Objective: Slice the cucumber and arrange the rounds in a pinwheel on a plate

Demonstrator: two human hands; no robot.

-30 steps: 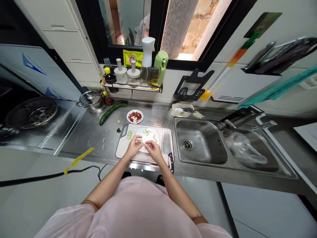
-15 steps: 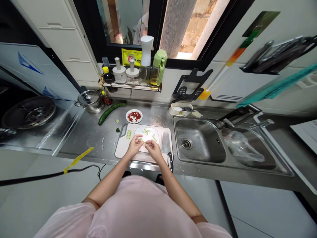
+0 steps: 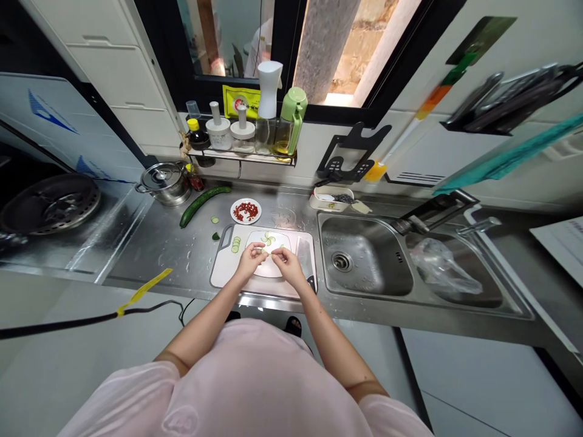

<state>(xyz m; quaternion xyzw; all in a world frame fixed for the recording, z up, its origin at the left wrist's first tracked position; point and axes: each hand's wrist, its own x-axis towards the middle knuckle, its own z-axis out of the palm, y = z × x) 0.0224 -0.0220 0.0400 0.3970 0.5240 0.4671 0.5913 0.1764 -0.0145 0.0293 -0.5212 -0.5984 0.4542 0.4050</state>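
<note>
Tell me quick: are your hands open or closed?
Left hand: closed in a pinch over cucumber slices; whether it holds one cannot be told.
Right hand: pinched too; holding cannot be told.

1. Two hands working: left hand, right hand!
2. One cutting board, carrying one white plate.
3. One whole cucumber, ten o'clock from the board.
4. Two loose cucumber pieces, also ten o'clock.
5. One dish of red chili, eleven o'clock.
6. One cleaver, three o'clock.
7. One steel pot, ten o'clock, farther out.
8. One double sink, three o'clock!
</note>
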